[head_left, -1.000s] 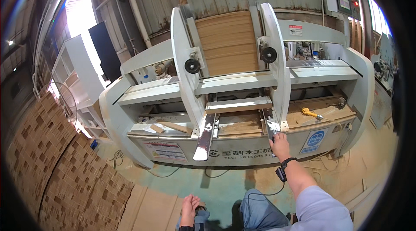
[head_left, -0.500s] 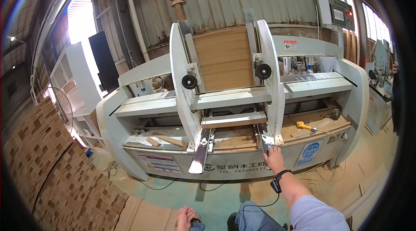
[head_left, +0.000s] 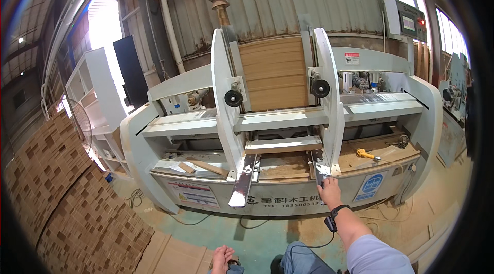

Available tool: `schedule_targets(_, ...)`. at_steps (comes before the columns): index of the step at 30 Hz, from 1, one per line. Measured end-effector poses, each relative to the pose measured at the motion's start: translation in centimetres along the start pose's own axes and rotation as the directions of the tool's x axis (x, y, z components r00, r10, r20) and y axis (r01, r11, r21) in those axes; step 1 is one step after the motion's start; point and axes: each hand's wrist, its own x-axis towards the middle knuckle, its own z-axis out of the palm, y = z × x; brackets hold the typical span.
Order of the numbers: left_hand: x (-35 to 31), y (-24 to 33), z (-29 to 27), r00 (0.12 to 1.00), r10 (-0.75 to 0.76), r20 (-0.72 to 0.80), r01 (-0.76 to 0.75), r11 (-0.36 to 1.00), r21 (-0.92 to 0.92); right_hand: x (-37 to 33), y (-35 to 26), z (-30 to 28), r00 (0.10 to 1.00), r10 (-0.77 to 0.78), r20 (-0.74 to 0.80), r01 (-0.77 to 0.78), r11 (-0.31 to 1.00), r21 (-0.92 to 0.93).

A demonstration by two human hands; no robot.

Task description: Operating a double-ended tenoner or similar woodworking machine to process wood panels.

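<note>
While stacked wood blocks [head_left: 56,192] fill the left edge in tall checkered piles, a white shelf unit [head_left: 98,94] stands behind them beside a dark panel [head_left: 131,71]. Low at the bottom, the left hand [head_left: 222,258] rests on the person's knee, fingers loosely curled, holding nothing.

Next comes the big white machine [head_left: 154,135]. Its open lower tray [head_left: 198,167] holds a few loose wood strips and scraps. On its front panel sits a white rectangular label [head_left: 193,193] with red marks. Between two upright white guides, a stack of boards [head_left: 272,73] stands on edge, and a single slat [head_left: 283,144] lies across beneath it. Two metal rails slope out toward the person: the left rail [head_left: 243,181] is untouched, and the right hand [head_left: 329,192] lies on the end of the right rail [head_left: 317,167], fingers bent over it; how tightly it grips I cannot tell.

Further right, a small red and white sign [head_left: 352,58] sits on the upper housing, a yellow tool [head_left: 364,154] lies in sawdust on the right tray, a blue square label [head_left: 371,185] marks the front, and a control box [head_left: 406,19] with a screen hangs above.
</note>
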Motion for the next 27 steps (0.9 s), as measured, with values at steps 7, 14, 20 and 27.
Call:
schedule_targets(7,0.2,-0.3,-0.2,1.0,-0.004,-0.001,0.004,1.0,-0.02,0.0,-0.3,0.0,0.998,-0.028,-0.064,0.026,0.999,-0.029)
schedule_targets(14,-0.6,0.4,1.0,1.0,0.003,0.0,-0.003,1.0,0.002,0.0,0.5,0.3,0.998,-0.032,-0.054,0.029,0.998,-0.052)
schedule_targets(20,-0.6,0.3,0.7,1.0,-0.005,-0.015,0.005,1.0,0.002,0.0,-0.2,-0.1,0.999,-0.032,-0.022,0.03,0.998,-0.056)
schedule_targets(27,-0.4,-0.1,0.6,1.0,0.001,-0.015,-0.001,1.0,0.009,-0.2,0.0,-0.1,0.998,-0.05,-0.039,0.048,0.998,-0.046)
